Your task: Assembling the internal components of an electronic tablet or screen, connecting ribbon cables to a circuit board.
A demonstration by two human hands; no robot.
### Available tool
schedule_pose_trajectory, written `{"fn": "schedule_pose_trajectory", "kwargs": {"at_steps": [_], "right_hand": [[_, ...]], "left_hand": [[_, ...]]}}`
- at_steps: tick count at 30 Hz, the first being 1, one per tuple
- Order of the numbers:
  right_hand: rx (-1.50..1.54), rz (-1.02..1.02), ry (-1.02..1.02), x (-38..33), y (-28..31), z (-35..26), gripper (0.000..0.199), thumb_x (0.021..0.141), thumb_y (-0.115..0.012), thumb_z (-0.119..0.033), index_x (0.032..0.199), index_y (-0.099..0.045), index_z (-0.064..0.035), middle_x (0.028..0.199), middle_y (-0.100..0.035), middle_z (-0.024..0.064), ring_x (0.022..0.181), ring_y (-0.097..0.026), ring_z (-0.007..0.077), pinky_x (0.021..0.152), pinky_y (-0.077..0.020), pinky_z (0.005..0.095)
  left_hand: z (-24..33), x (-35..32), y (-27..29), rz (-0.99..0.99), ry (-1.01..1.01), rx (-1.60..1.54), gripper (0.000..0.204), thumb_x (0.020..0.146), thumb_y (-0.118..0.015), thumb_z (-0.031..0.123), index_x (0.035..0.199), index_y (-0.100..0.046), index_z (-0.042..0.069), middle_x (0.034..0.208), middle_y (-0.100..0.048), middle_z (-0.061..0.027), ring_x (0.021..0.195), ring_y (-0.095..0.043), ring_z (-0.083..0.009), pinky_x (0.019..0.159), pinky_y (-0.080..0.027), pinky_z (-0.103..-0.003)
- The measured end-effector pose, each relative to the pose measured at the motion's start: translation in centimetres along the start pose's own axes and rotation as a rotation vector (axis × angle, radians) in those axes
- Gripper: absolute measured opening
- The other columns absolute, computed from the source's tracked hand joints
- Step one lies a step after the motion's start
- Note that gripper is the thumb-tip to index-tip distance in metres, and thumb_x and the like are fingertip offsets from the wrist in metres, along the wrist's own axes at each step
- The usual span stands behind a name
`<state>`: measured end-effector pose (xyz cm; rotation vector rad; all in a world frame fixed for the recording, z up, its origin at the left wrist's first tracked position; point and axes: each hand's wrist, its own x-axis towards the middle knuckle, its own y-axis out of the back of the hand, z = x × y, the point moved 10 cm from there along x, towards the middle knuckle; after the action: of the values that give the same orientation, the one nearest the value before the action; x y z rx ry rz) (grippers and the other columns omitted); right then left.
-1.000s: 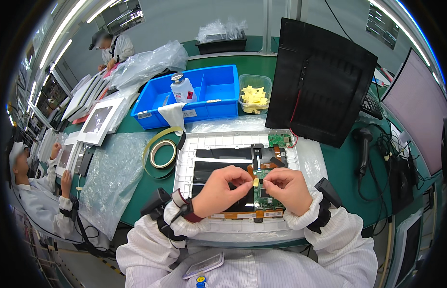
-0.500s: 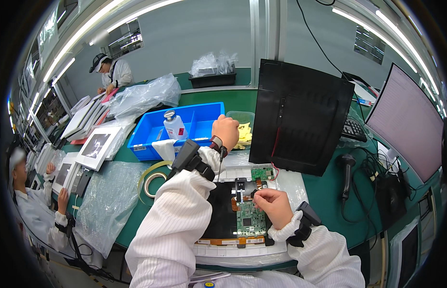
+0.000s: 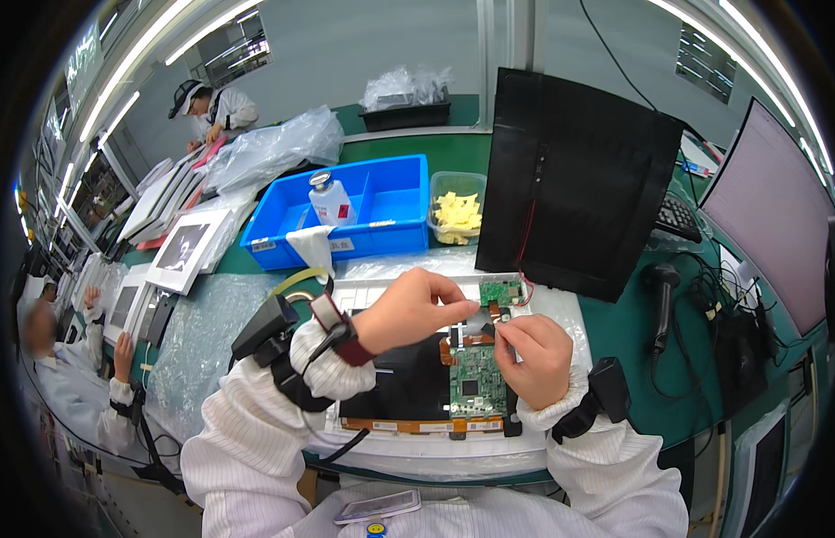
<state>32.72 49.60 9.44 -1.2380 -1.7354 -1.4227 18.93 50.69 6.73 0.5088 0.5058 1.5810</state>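
Observation:
An opened flat display panel with a white frame lies before me, its dark back facing up. A green circuit board sits on its right part, and a smaller green board lies above it, with an orange ribbon between them. My left hand is over the panel's upper edge, thumb and index finger pinched; what they hold, if anything, is too small to see. Just right of the ribbon, my right hand pinches what looks like a small black piece at its fingertips.
Behind the panel stand a blue divided bin with a white bottle, and a clear tub of yellow pieces. A large black panel leans upright, wired to the small board. A scanner and monitor are right; co-workers sit left.
My left hand has come back from the tub of yellow pieces to the panel, near my right hand. My right hand still pinches close to the ribbon. The view has shifted slightly.

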Motion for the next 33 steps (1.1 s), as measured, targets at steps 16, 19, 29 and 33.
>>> {"fn": "schedule_pose_trajectory", "kwargs": {"at_steps": [16, 19, 29, 33], "right_hand": [[0.345, -0.236, 0.059, -0.4, -1.4, -2.6, 0.02, 0.062, -0.064, -0.006, 0.081, -0.06, -0.0029, 0.078, -0.056, 0.0075, 0.068, -0.055, 0.0212, 0.054, -0.0426, 0.0277], [0.689, -0.424, -0.167, -0.9, -3.6, -0.8, 0.015, 0.07, -0.06, -0.009, 0.084, -0.06, -0.0023, 0.082, -0.055, 0.0099, 0.077, -0.052, 0.0205, 0.066, -0.0411, 0.0257], [1.0, -0.648, -0.557, -3.2, -6.5, 0.8, 0.009, 0.073, -0.061, -0.011, 0.075, -0.058, -0.0032, 0.091, -0.05, 0.0048, 0.086, -0.048, 0.0162, 0.074, -0.0395, 0.0273], [0.838, -0.61, -0.481, -2.7, -6.1, 1.3, 0.01, 0.072, -0.063, -0.011, 0.073, -0.057, -0.0024, 0.094, -0.048, 0.0054, 0.091, -0.046, 0.017, 0.079, -0.0373, 0.0278]], "left_hand": [[2.4, -7.5, -1.2, 0.088, -0.222, 0.019, 0.007, 0.071, -0.061, 0.009, 0.075, -0.057, 0.004, 0.074, -0.055, -0.005, 0.074, -0.049, -0.0195, 0.068, -0.039, -0.029], [2.8, -7.8, -1.4, 0.093, -0.297, 0.064, 0.007, 0.07, -0.059, 0.007, 0.075, -0.056, 0.004, 0.074, -0.055, -0.005, 0.075, -0.048, -0.0204, 0.069, -0.038, -0.03], [3.4, -7.6, -2.1, 0.101, -0.399, 0.096, 0.006, 0.066, -0.058, 0.005, 0.07, -0.053, 0.004, 0.069, -0.053, -0.005, 0.071, -0.045, -0.0213, 0.067, -0.036, -0.031], [1.9, -6.8, -2.1, 0.111, -0.349, 0.067, 0.008, 0.065, -0.06, 0.005, 0.071, -0.054, 0.005, 0.071, -0.054, -0.0046, 0.073, -0.048, -0.0206, 0.067, -0.037, -0.03]]}}
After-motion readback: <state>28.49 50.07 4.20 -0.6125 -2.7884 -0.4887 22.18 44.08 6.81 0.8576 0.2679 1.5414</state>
